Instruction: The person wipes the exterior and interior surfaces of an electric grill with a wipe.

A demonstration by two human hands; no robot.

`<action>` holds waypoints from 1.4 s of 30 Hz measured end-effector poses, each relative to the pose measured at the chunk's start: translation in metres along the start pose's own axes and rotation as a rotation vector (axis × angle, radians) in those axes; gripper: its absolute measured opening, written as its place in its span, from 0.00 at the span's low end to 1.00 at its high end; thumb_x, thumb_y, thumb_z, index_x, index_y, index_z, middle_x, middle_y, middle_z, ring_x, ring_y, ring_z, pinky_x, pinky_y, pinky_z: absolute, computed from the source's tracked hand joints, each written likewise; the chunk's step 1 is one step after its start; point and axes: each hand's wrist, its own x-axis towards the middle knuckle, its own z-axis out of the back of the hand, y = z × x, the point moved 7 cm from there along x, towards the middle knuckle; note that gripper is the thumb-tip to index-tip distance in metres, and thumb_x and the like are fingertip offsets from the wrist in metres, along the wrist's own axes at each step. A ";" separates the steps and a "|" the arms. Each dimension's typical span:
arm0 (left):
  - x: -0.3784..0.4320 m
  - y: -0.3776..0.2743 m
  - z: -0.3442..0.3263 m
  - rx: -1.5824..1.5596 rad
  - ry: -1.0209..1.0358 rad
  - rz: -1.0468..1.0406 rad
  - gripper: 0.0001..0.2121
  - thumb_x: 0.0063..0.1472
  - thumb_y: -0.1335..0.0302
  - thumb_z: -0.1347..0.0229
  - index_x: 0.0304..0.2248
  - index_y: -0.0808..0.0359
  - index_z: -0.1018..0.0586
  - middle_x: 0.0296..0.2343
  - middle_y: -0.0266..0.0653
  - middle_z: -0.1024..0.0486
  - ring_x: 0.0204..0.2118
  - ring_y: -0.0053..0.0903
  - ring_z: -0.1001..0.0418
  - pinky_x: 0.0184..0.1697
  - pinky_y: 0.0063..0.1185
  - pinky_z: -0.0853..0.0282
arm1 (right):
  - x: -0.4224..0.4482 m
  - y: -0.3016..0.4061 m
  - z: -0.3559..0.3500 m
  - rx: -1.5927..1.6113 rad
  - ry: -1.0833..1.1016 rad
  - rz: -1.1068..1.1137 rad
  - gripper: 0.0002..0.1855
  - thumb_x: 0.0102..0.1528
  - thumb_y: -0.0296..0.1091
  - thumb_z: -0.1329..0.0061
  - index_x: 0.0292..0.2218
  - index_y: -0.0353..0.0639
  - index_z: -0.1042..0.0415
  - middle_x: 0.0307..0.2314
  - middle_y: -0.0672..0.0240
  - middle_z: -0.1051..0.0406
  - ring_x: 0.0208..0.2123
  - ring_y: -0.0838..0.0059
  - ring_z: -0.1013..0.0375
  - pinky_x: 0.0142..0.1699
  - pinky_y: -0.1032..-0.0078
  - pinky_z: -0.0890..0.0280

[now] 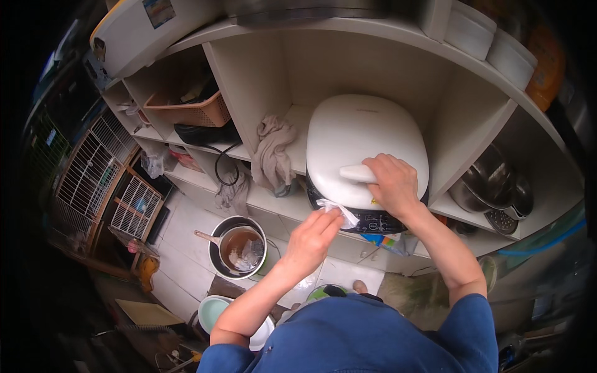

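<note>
A white rice cooker (368,126) with a black front panel stands on a shelf before me, its lid down. My right hand (392,182) is wrapped around the right end of its white handle (355,173). My left hand (311,238) pinches a crumpled white tissue (347,218) against the front panel, left of the buttons. To the left of the cooker a wrinkled beige cloth (274,151) hangs over the shelf edge.
Steel bowls (482,179) sit in the right compartment, an orange basket (200,109) in the left one. On the tiled floor stand a pot holding a smaller pan of brownish liquid (239,247) and a basin (214,310). Wire cages (91,170) are at far left.
</note>
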 end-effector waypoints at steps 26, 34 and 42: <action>0.135 -0.048 -0.058 -0.216 0.107 -0.356 0.11 0.48 0.83 0.47 0.34 0.67 0.24 0.36 0.40 0.24 0.40 0.37 0.25 0.41 0.28 0.26 | -0.064 -0.095 0.002 0.975 -0.275 -0.680 0.22 0.67 0.42 0.62 0.52 0.32 0.31 0.37 0.64 0.25 0.40 0.79 0.28 0.49 0.79 0.35; 0.085 0.059 0.010 -0.170 -0.005 -0.034 0.10 0.52 0.87 0.48 0.34 0.67 0.23 0.34 0.43 0.23 0.37 0.42 0.24 0.39 0.30 0.27 | -0.058 -0.085 0.001 0.938 -0.097 -0.614 0.23 0.67 0.45 0.61 0.50 0.33 0.30 0.37 0.66 0.24 0.39 0.77 0.28 0.48 0.79 0.35; 0.103 0.125 0.005 -0.452 -0.151 0.304 0.08 0.53 0.83 0.42 0.35 0.67 0.22 0.32 0.39 0.24 0.35 0.23 0.25 0.33 0.20 0.32 | -0.057 -0.082 0.000 0.900 -0.033 -0.616 0.18 0.64 0.35 0.57 0.51 0.34 0.30 0.37 0.68 0.26 0.40 0.82 0.31 0.46 0.84 0.36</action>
